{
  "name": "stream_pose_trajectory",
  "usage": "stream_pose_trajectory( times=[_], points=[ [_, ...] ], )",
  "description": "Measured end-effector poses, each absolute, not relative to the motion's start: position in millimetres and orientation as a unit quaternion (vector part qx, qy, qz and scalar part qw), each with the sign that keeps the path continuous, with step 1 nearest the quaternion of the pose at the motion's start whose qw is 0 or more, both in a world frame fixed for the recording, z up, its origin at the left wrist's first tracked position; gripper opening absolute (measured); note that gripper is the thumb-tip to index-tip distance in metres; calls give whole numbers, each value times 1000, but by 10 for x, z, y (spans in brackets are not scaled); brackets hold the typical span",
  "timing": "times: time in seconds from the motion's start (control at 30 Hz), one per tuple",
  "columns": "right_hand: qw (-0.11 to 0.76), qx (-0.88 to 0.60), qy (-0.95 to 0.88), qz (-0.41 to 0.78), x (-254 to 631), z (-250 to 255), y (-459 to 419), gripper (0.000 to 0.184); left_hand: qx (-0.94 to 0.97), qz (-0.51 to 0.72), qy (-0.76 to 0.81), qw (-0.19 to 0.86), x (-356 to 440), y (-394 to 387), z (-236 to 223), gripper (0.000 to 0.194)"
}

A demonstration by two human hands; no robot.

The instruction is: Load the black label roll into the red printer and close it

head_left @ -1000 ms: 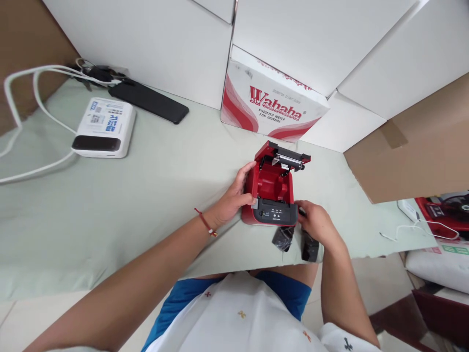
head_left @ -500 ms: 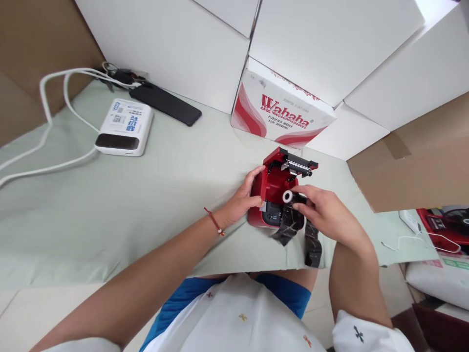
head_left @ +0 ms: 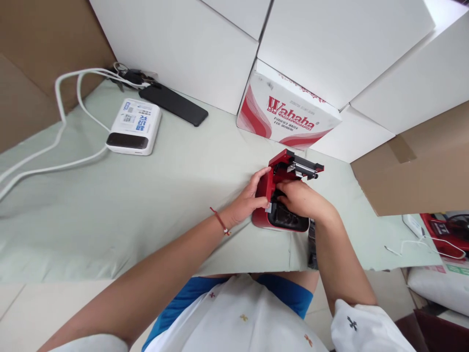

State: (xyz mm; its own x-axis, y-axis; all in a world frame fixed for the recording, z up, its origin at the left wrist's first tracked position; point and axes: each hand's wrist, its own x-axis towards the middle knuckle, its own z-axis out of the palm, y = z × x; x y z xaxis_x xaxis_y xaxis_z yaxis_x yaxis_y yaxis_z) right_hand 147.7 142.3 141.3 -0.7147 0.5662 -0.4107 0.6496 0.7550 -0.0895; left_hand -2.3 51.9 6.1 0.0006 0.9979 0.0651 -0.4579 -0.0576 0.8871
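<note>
A small red label printer [head_left: 261, 219] stands on the cloth-covered table, its lid [head_left: 304, 165] raised. My left hand [head_left: 251, 198] grips the printer's left side, thumb at the front corner and fingers toward the back. Inside the open bay is my right hand [head_left: 302, 198], fingers curled downward round a black roll that they mostly hide. From the roll a black strip [head_left: 289, 217] lies across the printer's front part. Another piece of black strip [head_left: 312, 244] rests on the table beside the printer, partly behind my right forearm.
A Wahaha water carton [head_left: 289, 120] stands behind the printer against white boxes [head_left: 176, 49]. At left lie a white device [head_left: 134, 127] with cables, a black phone [head_left: 176, 103] and keys [head_left: 135, 76]. A brown carton [head_left: 421, 166] borders the right side.
My right hand has moved left and down into the printer with the black roll, whose white core no longer shows. The loose strip has been drawn over the printer's front. My left hand keeps its grip.
</note>
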Motion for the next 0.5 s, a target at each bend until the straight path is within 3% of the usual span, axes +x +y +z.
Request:
stream_pose_trajectory(
  times=[0.13,0.23,0.3,0.37,0.5],
  points=[
    [142,296,932,-156,1606,1565,1309,30,390,619,344,589,-21,512,28,106],
    [-37,305,931,-197,1742,1753,1181,29,391,621,325,596,-16,506,11,105],
    [-187,334,912,-150,1786,1817,1132,28,383,626,310,604,-10,504,13,104],
    [-281,334,897,-75,1787,1806,1114,26,372,631,301,610,-7,505,22,104],
    [-252,247,934,-47,1796,1608,1033,25,375,626,315,608,-19,508,32,104]
  ],
)
